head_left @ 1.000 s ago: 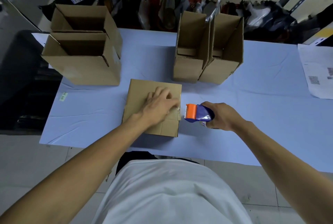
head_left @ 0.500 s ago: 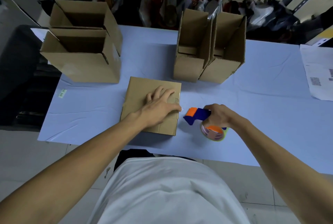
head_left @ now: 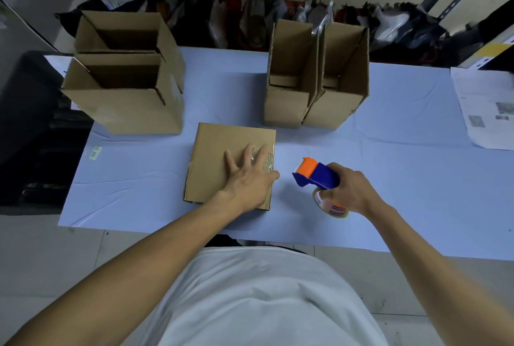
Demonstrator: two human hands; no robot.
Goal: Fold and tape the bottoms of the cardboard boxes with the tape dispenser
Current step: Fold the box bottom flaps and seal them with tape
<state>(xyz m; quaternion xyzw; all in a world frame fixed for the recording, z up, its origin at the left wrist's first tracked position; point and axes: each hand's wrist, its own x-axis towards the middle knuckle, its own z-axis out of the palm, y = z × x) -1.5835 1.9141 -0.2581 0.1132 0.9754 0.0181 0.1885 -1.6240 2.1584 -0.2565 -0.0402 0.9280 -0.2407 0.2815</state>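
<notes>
A pale blue table (head_left: 389, 167) before cluttered shelving (head_left: 250, 12).
Our left hand (head_left: 247, 181) presses flat on a box (head_left: 222, 156); our right hand (head_left: 347, 192) grips the tape dispenser (head_left: 314, 176).

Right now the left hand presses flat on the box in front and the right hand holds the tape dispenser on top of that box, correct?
Not quite. The head view shows the tape dispenser in the right hand beside the box, off its right edge, not on top. The left hand does press flat on it.

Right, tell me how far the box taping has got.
Done: clear tape shows on the upturned brown cardboard box.
In hand: the left hand presses flat on it; the right hand grips the blue-and-orange tape dispenser, clear of the box.
Left: cannot tell for the four open brown boxes behind.
</notes>
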